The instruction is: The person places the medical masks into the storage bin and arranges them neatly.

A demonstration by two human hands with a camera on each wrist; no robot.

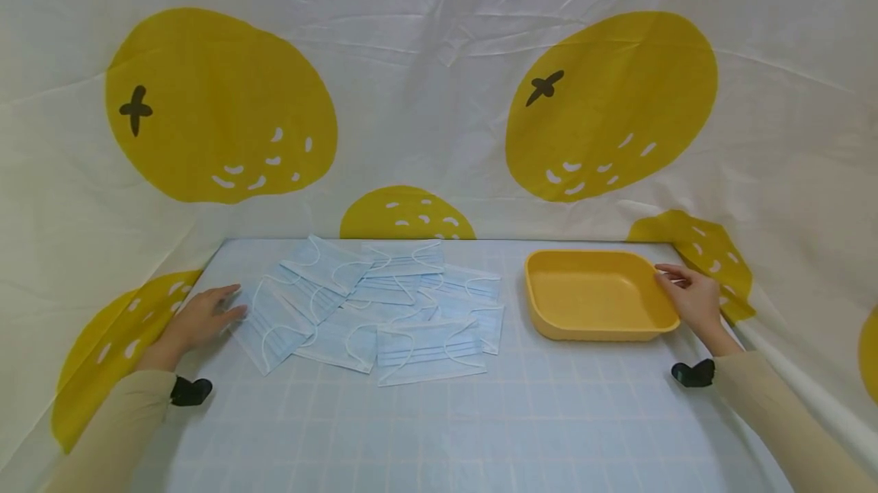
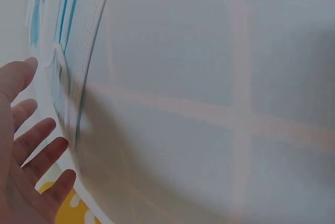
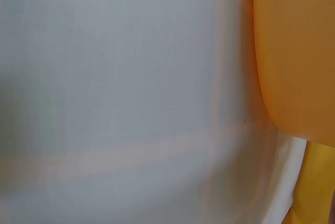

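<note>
- Just beside the left grip (image 1: 195,321), fingers spread: overlapping blue face masks (image 1: 394,314).
- Touching the right grip (image 1: 696,306): yellow tray (image 1: 597,287); whether its rim is pinched cannot be told.

One tray (image 1: 597,333) sits on one counter (image 1: 446,432). At least eight face masks (image 1: 430,352) lie there too; they overlap, so the exact number cannot be told. There are one left grip (image 1: 199,321) and one right grip (image 1: 694,302), two sleeves (image 1: 113,428) and two black wrist pieces (image 1: 190,392). The fabric (image 1: 425,97) shows two whole yellow fruits (image 1: 226,104), six partial ones and two dark crosses (image 1: 136,110).
</note>
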